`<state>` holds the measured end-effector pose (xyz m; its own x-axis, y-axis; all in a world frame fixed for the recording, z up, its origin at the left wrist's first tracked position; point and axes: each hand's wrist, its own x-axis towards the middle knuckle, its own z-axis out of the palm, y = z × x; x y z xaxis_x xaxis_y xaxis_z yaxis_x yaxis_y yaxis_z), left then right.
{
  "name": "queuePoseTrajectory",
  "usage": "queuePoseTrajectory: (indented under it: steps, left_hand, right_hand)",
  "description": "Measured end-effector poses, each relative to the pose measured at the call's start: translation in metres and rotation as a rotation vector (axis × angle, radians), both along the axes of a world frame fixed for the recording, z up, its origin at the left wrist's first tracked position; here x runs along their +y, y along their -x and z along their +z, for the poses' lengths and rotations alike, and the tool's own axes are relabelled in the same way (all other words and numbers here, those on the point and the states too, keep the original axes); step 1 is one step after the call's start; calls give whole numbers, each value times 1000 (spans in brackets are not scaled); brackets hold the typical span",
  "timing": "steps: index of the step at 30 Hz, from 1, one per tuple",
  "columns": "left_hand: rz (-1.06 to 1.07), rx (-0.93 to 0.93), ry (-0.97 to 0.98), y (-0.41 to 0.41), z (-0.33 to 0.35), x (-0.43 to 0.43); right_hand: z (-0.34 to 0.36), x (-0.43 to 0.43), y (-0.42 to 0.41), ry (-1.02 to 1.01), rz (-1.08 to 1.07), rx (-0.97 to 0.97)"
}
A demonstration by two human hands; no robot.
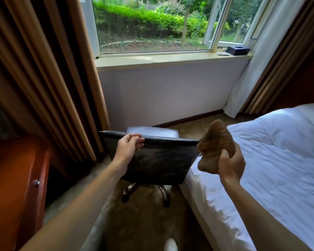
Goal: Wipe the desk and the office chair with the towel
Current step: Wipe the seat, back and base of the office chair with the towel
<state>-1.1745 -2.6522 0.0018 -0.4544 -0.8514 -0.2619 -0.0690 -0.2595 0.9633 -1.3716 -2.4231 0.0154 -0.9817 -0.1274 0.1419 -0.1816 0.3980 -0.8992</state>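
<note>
- The right hand (231,164) is closed round a bunched brown towel (216,142), which rises above the fist to a blunt peak. The fingers are mostly hidden behind the cloth.
- The towel's left corner lies at the right end of the chair's top edge; whether it touches cannot be told.
- The left hand (130,146) grips the top edge of the office chair (158,160), fingers curled over the rim, thumb on the near face of the black backrest.
- Beyond the left hand's fingers, only a pale strip of the seat (152,132) shows; the backrest hides the rest.
- Below both hands, the chrome wheeled base (145,192) stands on mottled brown carpet (143,223), partly covered by the backrest.
- Under and to the right of the right hand is a bed (279,151) with white bedding, cut off by the frame.
- Left of the left forearm stands reddish wooden furniture (16,178) with a metal knob (36,182); its top is out of view, so it may or may not be the desk.
- Farther out, brown curtains (43,69) flank a window (152,24) onto green hedges; a black box (237,50) sits on the sill (170,58).
- A blurred white shape (170,245) at the bottom edge is unidentifiable.
</note>
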Motion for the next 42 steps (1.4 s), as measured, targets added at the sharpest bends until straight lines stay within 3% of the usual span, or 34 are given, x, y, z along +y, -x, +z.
queuePoseTrajectory:
  steps: [4,8,11,13,15,21,25,28,32,36,42]
  left_hand:
    - [-102,-15,92,30,0,4]
    - [-177,-23,213,58,1,2]
    - [-185,-54,275,81,1,-3]
    - [-159,-96,298,102,-1,-10]
    - [-123,-130,316,111,-4,-19]
    - [10,-232,335,128,-17,-58]
    - [125,-357,408,103,-19,-81]
    - [190,-549,461,67,-19,-101]
    - [322,-749,439,19,-29,-131]
    - [393,-755,334,-5,-39,-157]
    - [177,-688,211,-21,-54,-203]
  right_hand:
    - [6,9,31,-28,-105,27]
    - [4,4,62,-131,27,58]
    - [-7,-7,88,-210,269,57]
    - [-19,-16,108,-303,635,-14]
    - [-31,-24,119,-509,943,43]
    - [-38,-45,176,-742,1109,418]
    - [-51,-67,179,-693,1278,354]
    - [-60,-74,175,-527,1286,316]
    - [-64,-75,173,-450,1285,362]
    - [-60,-78,170,-488,1271,373]
    - [-52,-80,154,-578,1214,338]
